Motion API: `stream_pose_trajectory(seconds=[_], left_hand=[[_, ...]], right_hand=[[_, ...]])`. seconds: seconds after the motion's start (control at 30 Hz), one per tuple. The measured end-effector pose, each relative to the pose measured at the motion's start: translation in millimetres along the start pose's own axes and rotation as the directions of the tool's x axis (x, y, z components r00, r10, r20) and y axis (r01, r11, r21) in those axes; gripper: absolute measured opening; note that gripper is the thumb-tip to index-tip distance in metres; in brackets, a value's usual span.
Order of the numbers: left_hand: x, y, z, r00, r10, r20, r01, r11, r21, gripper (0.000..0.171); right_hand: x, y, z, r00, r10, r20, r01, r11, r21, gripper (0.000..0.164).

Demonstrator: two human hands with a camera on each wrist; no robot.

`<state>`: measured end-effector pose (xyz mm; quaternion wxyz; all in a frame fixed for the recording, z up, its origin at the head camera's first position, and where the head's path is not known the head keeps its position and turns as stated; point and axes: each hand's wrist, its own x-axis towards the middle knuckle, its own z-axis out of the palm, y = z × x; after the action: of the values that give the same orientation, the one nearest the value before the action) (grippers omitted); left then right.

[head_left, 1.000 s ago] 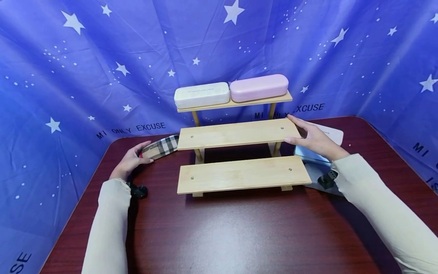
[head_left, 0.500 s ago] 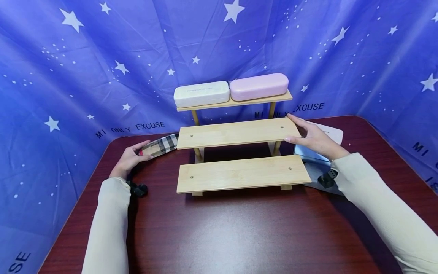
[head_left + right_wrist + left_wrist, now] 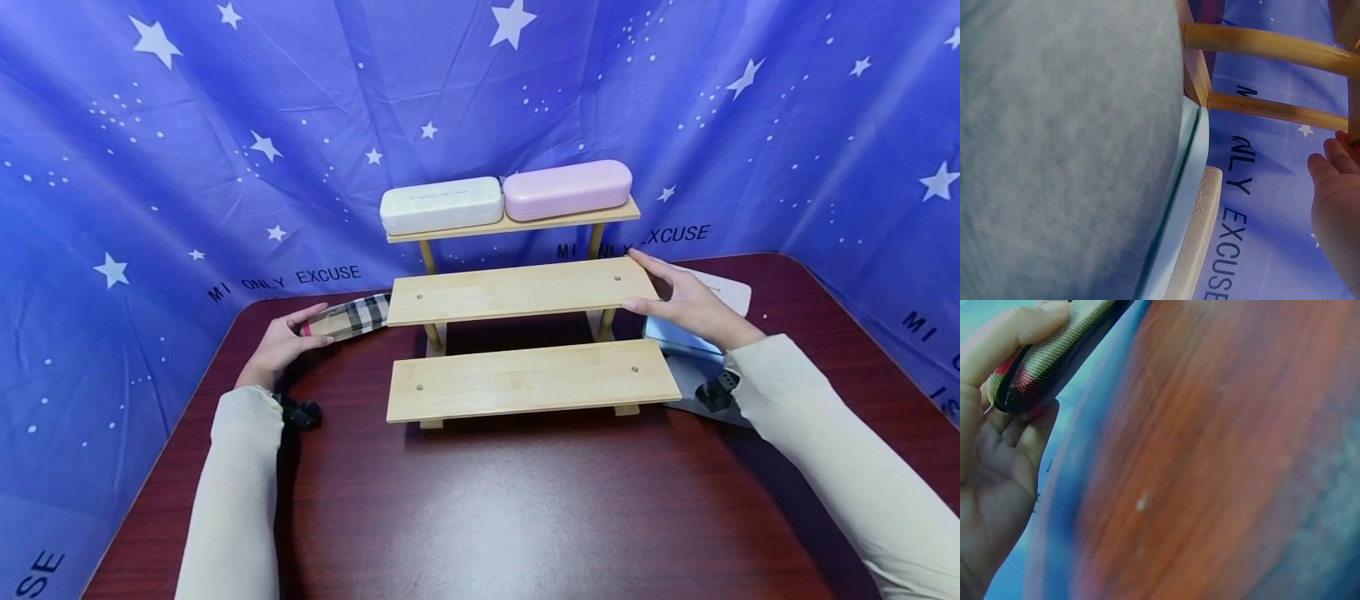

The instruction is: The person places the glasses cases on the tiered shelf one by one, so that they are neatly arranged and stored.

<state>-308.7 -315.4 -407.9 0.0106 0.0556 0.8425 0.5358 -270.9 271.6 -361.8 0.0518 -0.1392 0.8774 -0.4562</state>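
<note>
Left hand pinches plaid case | right hand grips middle shelf by right end

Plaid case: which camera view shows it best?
Head view. It shows the most of the plaid case, from the left grip holding one end to the middle board at the other. Left wrist: only the red-marked end, close up, cut off by the frame's top. Right wrist: not visible.

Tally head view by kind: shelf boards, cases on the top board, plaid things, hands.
Shelf boards: 3 (top board, middle board, bottom board)
Cases on top: 2 (white case, pink case)
Plaid things: 1 (plaid case)
Hands: 2 (left hand, right hand)
Total: 8
</note>
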Motion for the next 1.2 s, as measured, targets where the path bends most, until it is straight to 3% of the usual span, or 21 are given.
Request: stream_pose_trajectory(seconds=[0.43, 0.57, 0.73, 0.87, 1.07, 1.2], left_hand=[[5.9, -7.5, -15.4, 0.999, 0.032, -0.025, -0.034, 0.995, -0.094, 0.069], [-0.4, 1.8, -21.4, 0.999, 0.027, -0.018, -0.03, 0.982, -0.185, 0.068], [-9.1, 21.5, -29.8, 0.997, 0.072, -0.03, -0.074, 0.993, -0.095, 0.063], [-16.1, 36.6, -34.7, 0.995, 0.094, -0.04, -0.097, 0.99, -0.101, 0.061], [-20.8, 47.3, -39.8, 0.989, 0.134, -0.063, -0.143, 0.975, -0.172, 0.057], [-20.5, 50.2, -41.6, 0.985, 0.165, -0.039, -0.17, 0.941, -0.292, 0.059]], right_hand=[[-2, -1, 0, 1.0, -0.002, 0.001, 0.002, 1.0, 0.002, 0.084], [-2, -1, 1, 1.0, 0.009, -0.001, -0.009, 1.0, -0.008, 0.085], [-2, -2, 1, 1.0, 0.015, -0.002, -0.015, 1.0, -0.005, 0.085], [-2, -2, 1, 1.0, 0.016, -0.003, -0.016, 1.0, -0.014, 0.085], [-2, -2, 0, 1.0, 0.012, 0.0, -0.012, 1.0, -0.01, 0.085], [-2, -2, 0, 1.0, 0.009, 0.003, -0.009, 1.0, -0.001, 0.085]])
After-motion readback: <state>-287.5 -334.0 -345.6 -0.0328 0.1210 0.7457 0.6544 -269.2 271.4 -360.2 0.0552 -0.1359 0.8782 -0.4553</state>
